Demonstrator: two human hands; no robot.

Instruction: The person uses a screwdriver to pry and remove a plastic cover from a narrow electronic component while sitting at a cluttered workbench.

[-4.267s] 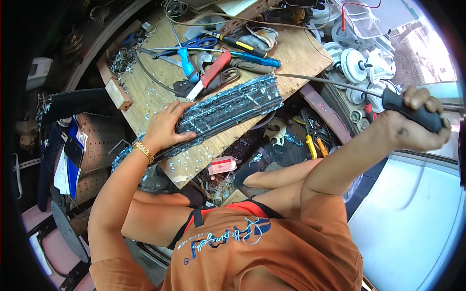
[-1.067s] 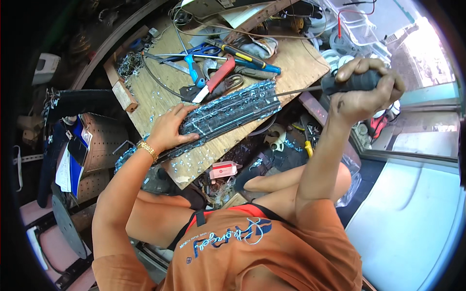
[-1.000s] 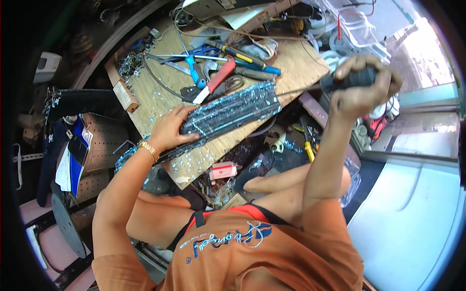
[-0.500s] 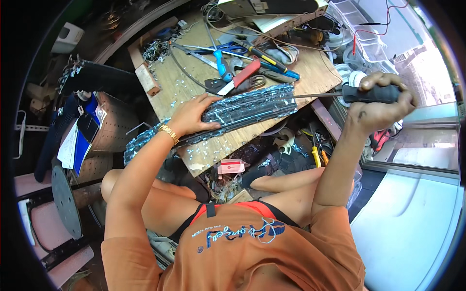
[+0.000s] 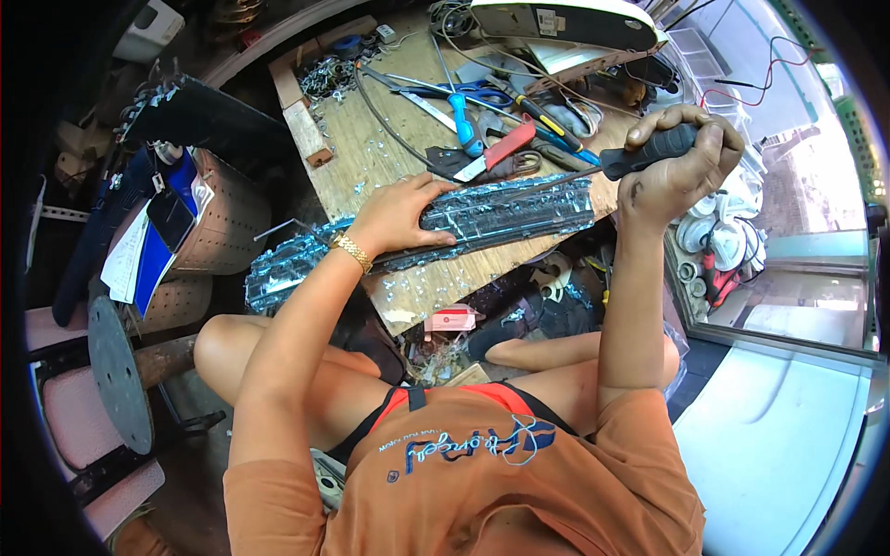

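Observation:
A long black part (image 5: pixel 519 215) lies slantwise across the wooden board, its ribbed surface crusted with shiny bluish flakes. My left hand (image 5: pixel 399 215) grips its middle, with the thumb along the near side and the fingers over the far side. In my right hand (image 5: pixel 681 167) is a screwdriver (image 5: pixel 649 153), its black handle wrapped by the fingers. The long thin shaft points left over the right half of the part; whether its tip digs in I cannot tell. The part's left end sticks out past the board, partly behind my left forearm.
Beyond the part, the board (image 5: pixel 399 301) carries a red-handled knife (image 5: pixel 501 150), a blue-handled tool (image 5: pixel 465 125), pliers and cables. Small metal scraps (image 5: pixel 334 76) lie at the far left. A white-and-black device (image 5: pixel 565 23) stands at the back; a windowsill with white plastic pieces is at right.
My right hand has moved left with the screwdriver, so the shaft reaches farther over the part. My left hand stays on the part. The whole view has shifted slightly.

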